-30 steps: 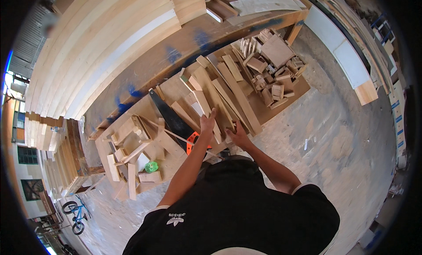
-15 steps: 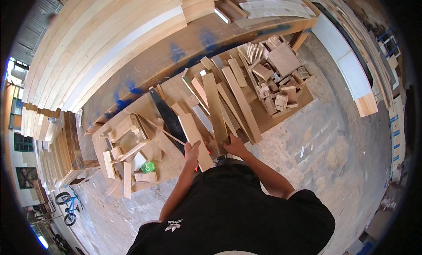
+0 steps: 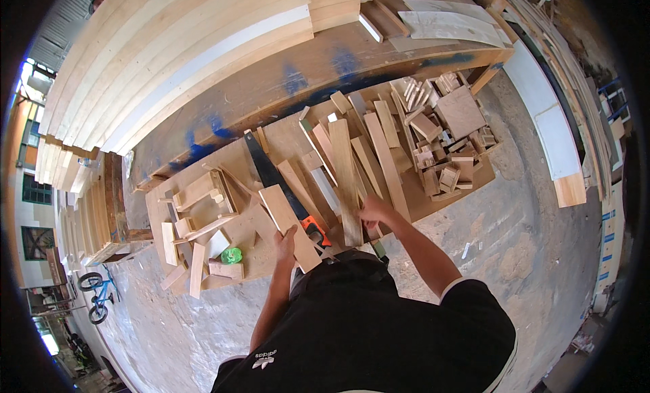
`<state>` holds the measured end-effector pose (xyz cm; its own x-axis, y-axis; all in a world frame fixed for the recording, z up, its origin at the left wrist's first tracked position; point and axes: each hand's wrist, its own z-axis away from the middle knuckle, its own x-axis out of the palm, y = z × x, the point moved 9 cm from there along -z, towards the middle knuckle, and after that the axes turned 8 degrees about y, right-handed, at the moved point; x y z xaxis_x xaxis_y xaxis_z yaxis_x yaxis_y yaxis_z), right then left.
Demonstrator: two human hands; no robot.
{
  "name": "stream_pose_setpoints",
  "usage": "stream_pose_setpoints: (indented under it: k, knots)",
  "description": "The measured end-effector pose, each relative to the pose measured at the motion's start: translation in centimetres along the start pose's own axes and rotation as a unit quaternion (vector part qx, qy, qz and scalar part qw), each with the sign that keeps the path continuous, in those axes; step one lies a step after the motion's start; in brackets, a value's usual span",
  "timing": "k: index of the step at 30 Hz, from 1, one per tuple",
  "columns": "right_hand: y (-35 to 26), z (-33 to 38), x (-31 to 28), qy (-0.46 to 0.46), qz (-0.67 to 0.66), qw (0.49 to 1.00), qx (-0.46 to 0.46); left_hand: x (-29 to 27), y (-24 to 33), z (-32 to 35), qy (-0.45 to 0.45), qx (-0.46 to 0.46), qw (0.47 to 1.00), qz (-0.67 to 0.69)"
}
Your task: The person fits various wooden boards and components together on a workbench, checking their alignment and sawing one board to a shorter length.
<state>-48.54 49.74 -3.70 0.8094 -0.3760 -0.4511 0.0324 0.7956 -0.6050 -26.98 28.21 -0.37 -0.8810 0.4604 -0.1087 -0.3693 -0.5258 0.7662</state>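
Note:
My left hand point(image 3: 286, 245) is closed around the edge of a flat, pale wooden board point(image 3: 288, 220), held tilted close to my body. A handsaw point(image 3: 274, 176) with a dark blade and orange handle lies just right of that board. My right hand point(image 3: 379, 211) has its fingers curled beside the lower right edge of a long brown wooden strip point(image 3: 347, 183). What those fingers grip, if anything, is hidden. More loose wooden strips point(image 3: 386, 159) lie around the right hand on a low brown panel point(image 3: 421, 207).
Wood offcuts point(image 3: 196, 257) and a green plastic bottle point(image 3: 231, 255) lie at left. A box of small wooden pieces point(image 3: 447, 173) is at right. Beyond runs a paint-stained workbench point(image 3: 271, 95) with stacked boards point(image 3: 196, 48). A blue bicycle point(image 3: 100, 298) stands far left.
The board in my left hand has shifted left off the saw, uncovering its orange handle. My right hand has moved slightly away along the long strip's right edge. The whole view has shifted.

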Motion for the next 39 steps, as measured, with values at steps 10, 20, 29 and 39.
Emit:
stream_pose_setpoints:
  k: [10,20,29,39]
  knots:
    - [-0.9,-10.3,-21.2,0.483,0.085,0.857,-0.157,-1.2,-0.4,-1.2,0.007,-0.001,0.998,0.056]
    - [1.4,-15.7,-22.5,0.416,0.130,0.898,-0.062,-2.8,-3.4,-2.0,0.019,-0.002,1.000,0.022]
    - [-7.8,-3.7,-12.6,0.232,-0.336,0.909,-0.088,-2.6,-1.0,-0.4,0.039,-0.013,0.999,0.006]
    - [-11.8,4.2,4.5,0.150,-0.127,0.934,-0.297,5.6,2.7,-1.1,-0.063,0.089,0.988,-0.112]
